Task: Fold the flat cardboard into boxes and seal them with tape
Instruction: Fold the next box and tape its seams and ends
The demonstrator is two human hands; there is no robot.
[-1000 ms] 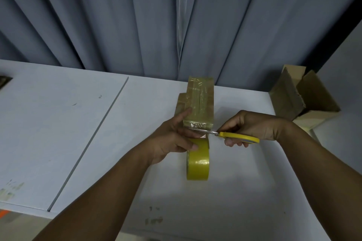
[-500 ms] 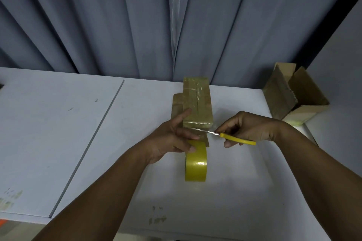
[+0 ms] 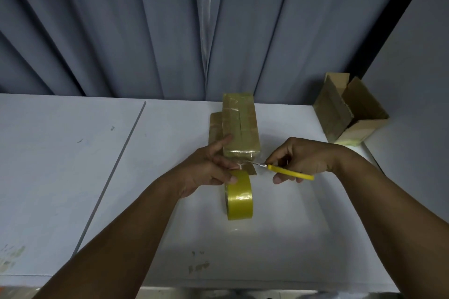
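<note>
While the left hand (image 3: 209, 171) curls round the glossy yellow tape roll (image 3: 239, 198) just before the taped cardboard box (image 3: 239, 128), the right hand (image 3: 303, 156) grips yellow-handled scissors (image 3: 289, 172) at the box's near edge; smooth white desk (image 3: 73, 165) spreads leftward, an open carton (image 3: 349, 114) right.

Your dim workspace, curtained behind.
You face grey pleated curtains (image 3: 121, 31) across the upper frame, a white table (image 3: 60, 165) below, a pale wall (image 3: 418, 56) at right.
</note>
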